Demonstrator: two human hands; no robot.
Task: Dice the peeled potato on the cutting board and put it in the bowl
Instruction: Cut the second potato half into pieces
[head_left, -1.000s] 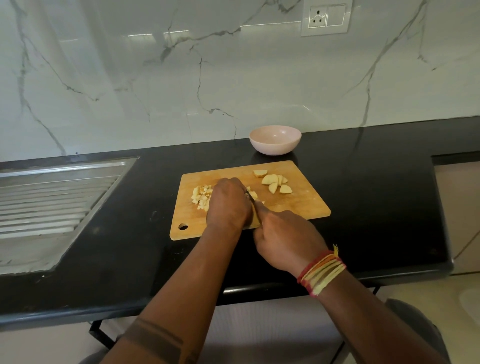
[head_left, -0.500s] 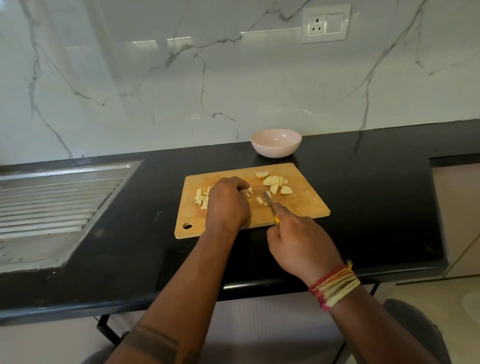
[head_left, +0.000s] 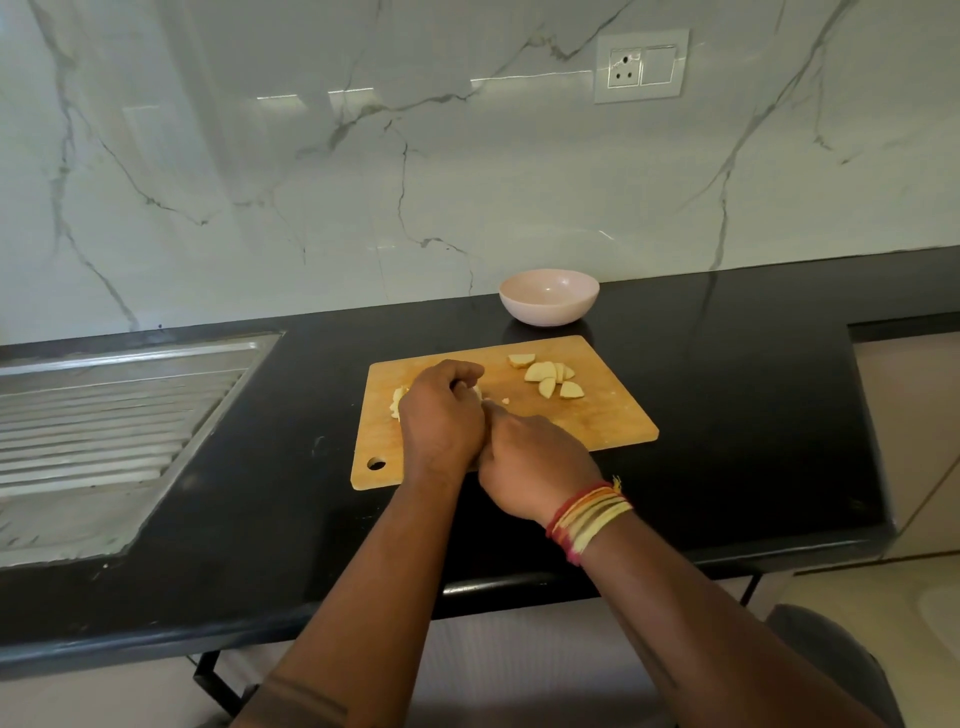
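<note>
Here the long black stone countertop (head_left: 727, 415) carries everything, with a ribbed steel draining board (head_left: 104, 426) sunk into its left end. On it lies the rectangular wooden cutting board (head_left: 597, 421), and just beyond the board's far edge stands the small pale pink bowl (head_left: 549, 296), nothing showing inside it. The left hand (head_left: 441, 415) is curled down over a heap of diced pale potato (head_left: 397, 402) at the board's left half, pinning what is being cut. The right hand (head_left: 530, 462) is closed tight against it, presumably around a knife, though no blade or handle shows here. Towards the far right of the board sit several larger potato wedges (head_left: 550, 376), uncut, and one tiny potato crumb (head_left: 505, 400) lies loose near the knuckles.

To dice well, I would keep the left fingertips tucked behind the knuckles, let the blade ride against them, and cut straight down in even steps. The wedges are rounded and may rock, so lay each flat side down first.
</note>
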